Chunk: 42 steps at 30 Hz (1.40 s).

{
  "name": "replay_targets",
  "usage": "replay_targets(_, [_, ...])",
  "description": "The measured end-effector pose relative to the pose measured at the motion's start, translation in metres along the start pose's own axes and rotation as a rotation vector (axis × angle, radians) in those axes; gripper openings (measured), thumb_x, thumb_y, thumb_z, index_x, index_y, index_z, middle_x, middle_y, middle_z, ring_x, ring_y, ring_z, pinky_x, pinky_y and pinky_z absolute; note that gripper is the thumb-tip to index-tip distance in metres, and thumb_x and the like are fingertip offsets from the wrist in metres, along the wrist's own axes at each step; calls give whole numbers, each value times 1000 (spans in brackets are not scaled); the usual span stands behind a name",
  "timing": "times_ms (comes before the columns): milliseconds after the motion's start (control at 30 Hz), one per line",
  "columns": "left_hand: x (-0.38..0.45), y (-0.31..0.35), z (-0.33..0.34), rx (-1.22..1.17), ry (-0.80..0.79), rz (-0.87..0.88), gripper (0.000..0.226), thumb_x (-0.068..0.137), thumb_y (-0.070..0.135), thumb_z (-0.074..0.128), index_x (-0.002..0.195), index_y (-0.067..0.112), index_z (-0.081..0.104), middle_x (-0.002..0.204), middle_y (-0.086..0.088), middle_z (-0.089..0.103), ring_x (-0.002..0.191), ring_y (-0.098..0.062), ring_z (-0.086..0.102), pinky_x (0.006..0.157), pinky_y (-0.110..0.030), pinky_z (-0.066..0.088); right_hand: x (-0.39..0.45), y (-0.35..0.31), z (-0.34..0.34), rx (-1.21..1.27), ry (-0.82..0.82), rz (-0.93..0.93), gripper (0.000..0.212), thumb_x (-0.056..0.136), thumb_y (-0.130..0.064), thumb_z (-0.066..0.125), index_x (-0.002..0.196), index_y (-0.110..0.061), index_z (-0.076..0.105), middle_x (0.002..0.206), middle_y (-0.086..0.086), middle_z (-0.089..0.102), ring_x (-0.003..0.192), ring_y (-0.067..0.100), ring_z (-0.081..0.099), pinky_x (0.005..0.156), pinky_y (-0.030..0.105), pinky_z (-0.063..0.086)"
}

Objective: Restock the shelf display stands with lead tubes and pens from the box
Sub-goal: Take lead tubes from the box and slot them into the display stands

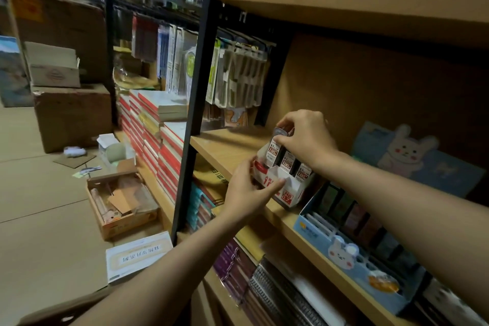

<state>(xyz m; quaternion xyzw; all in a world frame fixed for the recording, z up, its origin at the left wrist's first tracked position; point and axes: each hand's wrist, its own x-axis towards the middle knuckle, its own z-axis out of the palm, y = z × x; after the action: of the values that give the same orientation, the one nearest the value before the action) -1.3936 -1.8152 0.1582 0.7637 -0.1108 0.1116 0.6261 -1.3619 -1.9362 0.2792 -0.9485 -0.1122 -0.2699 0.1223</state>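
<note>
A small white and red display stand [287, 188] marked HB 0.7 sits at the front of the wooden shelf [227, 145]. Several black lead tubes [289, 163] with white and red labels stand in its rows. My left hand [247, 188] holds the stand's left front corner, fingers straight along its face. My right hand [304, 135] reaches over the top and pinches the cap of the rear left lead tube [275, 145], which stands higher than the others. An open cardboard box [121, 201] with packaging lies on the floor at left.
A light blue display stand [352, 254] with a rabbit picture holds dark items just right of the lead stand. Behind it leans a blue rabbit card [412, 159]. Stacked notebooks [156, 135] and hanging packets [238, 79] fill the left rack. Cartons [71, 116] stand on the floor.
</note>
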Motion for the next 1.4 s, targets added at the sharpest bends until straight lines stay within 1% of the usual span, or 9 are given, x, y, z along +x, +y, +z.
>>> replay_targets(300, [-7,-1,-3,73,36,56,70,84,33,73,144,21,39,138,3,51,122,-7,50,102,-33,48,-18,-5,-2,-197,-5,-98,35,93,-33,62,127,-24,63,117,1,53,112,21,48,96,40,36])
replay_targets(433, [-40,-9,-24,8,41,145,56,88,35,68,139,34,43,133,17,49,115,6,49,96,-22,47,-56,-26,-15,69,109,-130,31,94,-22,60,125,-22,61,117,-4,51,109,12,49,92,29,37])
replay_targets(533, [-90,-42,-50,28,134,198,33,90,36,65,123,33,58,119,16,59,112,-7,59,89,-22,51,-117,-58,-2,349,128,-235,22,92,-14,63,114,-18,64,109,-8,55,98,0,52,86,10,43])
replay_targets(667, [-188,-118,-72,106,279,-289,22,87,19,70,108,19,66,105,-1,67,95,-14,67,84,-32,55,-218,-84,62,401,-343,-320,20,91,-21,64,111,-17,66,106,-3,61,96,11,59,82,25,49])
replay_targets(833, [-312,-191,-85,253,168,-937,36,87,12,66,122,12,60,115,-7,62,97,-20,63,75,-28,53,-330,-102,154,214,-1106,-255,39,92,-38,63,129,-25,59,124,-2,52,114,17,54,95,35,48])
replay_targets(933, [-358,-210,-88,408,36,-1208,52,90,21,63,140,17,47,139,-17,46,121,-33,52,102,-40,46,-374,-97,196,101,-1348,-311,56,92,-42,62,144,-34,42,149,1,37,136,25,39,108,42,37])
replay_targets(1100, [-388,-222,-76,350,-224,-1445,97,89,30,64,155,28,-7,159,-24,-8,146,-44,-1,118,-52,10,-415,-84,248,-100,-1436,-643,72,91,-49,60,149,-51,19,165,6,-3,150,34,3,118,57,11])
replay_targets(1233, [-389,-242,-63,346,-240,-1523,98,89,41,63,153,31,-12,157,-22,-19,146,-44,-2,119,-49,12,-440,-90,282,-199,-1375,-956,77,91,-56,55,151,-53,7,162,8,-22,149,37,-12,116,66,2])
replay_targets(1400, [-383,-251,-40,462,-322,-1520,103,88,43,61,151,32,-20,156,-17,-26,144,-47,-4,117,-54,15,-445,-88,302,-197,-1310,-1080,62,96,-49,52,150,-45,22,162,7,-24,149,36,-15,116,64,0])
